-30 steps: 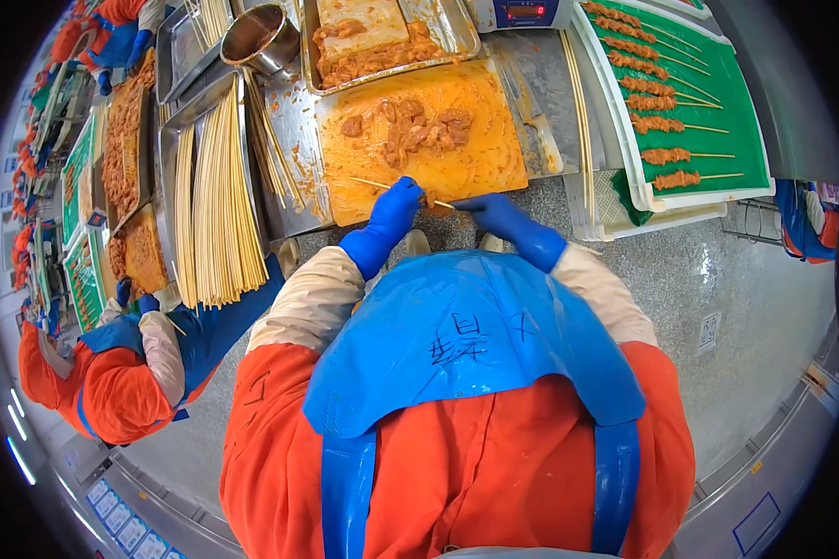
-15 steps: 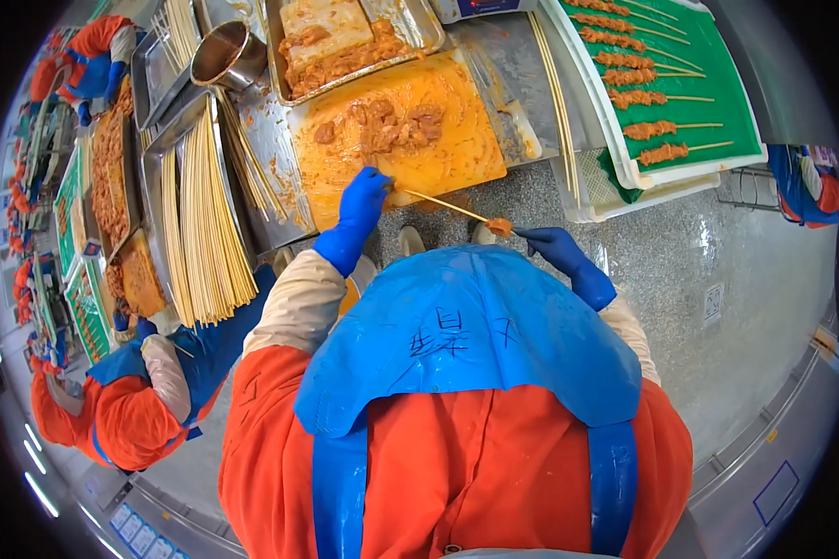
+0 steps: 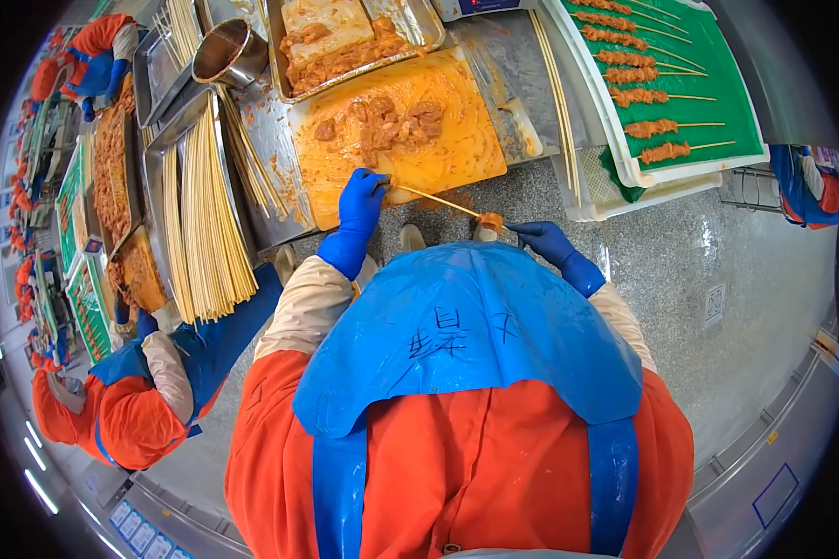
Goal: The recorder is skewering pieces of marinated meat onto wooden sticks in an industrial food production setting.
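In blue gloves, my two hands have a thin bamboo skewer [image 3: 438, 200] stretched between them, slanting down to the right. My left hand [image 3: 360, 199] pinches its left end above the near edge of the orange-stained cutting board [image 3: 331, 191]. A small piece of marinated meat [image 3: 490, 222] is threaded near the right end. Closed right beside that piece, the fingers of my right hand [image 3: 550, 244] grip the skewer's tip; exactly how they meet the meat is hard to see. Loose meat pieces [image 3: 382, 126] lie heaped on the board.
Beyond the board stands a metal tray of meat [image 3: 345, 61]. Left of it are a steel pot [image 3: 228, 56] and a tray of bamboo sticks [image 3: 205, 214]. Finished skewers [image 3: 657, 128] line a green-lined white tray [image 3: 629, 168] at right. A co-worker [image 3: 140, 401] works at left.
My right hand has shifted slightly left and the meat piece has moved a little left with it. My left hand stays almost in place, its wrist slightly turned.
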The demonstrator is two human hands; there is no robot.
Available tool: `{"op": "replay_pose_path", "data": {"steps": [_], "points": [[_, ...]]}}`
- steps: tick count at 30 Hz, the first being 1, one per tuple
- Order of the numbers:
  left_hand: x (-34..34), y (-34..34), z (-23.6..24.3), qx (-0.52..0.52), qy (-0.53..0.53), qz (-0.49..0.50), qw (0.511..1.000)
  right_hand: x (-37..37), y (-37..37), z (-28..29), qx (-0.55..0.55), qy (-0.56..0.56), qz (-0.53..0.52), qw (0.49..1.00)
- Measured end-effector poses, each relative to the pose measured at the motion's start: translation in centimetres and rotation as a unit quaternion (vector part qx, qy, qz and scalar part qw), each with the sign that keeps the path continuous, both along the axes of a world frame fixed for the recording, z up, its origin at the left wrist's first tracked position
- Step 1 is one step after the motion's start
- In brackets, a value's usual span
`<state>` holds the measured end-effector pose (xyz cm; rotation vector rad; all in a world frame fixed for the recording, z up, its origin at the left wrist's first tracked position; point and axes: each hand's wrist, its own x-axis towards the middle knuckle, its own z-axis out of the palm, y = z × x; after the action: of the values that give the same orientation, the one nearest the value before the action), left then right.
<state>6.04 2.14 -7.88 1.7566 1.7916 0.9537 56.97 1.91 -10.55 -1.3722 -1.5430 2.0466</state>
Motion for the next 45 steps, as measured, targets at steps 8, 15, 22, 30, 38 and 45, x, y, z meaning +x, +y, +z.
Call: {"op": "replay_pose_path", "data": {"steps": [8,15,22,30,38,45], "points": [[0.5,-0.1,0.4,-0.015,0.034,-0.004,0.999,-0.3,0.2,-0.3,0.012,-0.021,-0.001,1.000],[0.7,0.0,0.8,-0.033,0.014,-0.026,0.999,-1.4,1.4,1.5,0.048,-0.027,0.033,0.998],[1.0,-0.9,1.5,-0.055,0.060,-0.085,0.993,-6.0,4.3,13.2,0.140,-0.168,0.136,0.966],[0.1,-0.1,0.6,-0.030,0.060,-0.118,0.991,-10.1,4.1,7.9,0.044,-0.077,0.101,0.991],[-3.1,3.3,0.5,-0.013,0.104,0.017,0.994,-3.7,2.7,6.5,0.027,-0.062,0.017,0.998],[-6.8,-1.4,1.4,0.049,0.056,-0.054,0.996,-3.6,2.3,5.1,0.025,-0.043,0.012,0.999]]}}
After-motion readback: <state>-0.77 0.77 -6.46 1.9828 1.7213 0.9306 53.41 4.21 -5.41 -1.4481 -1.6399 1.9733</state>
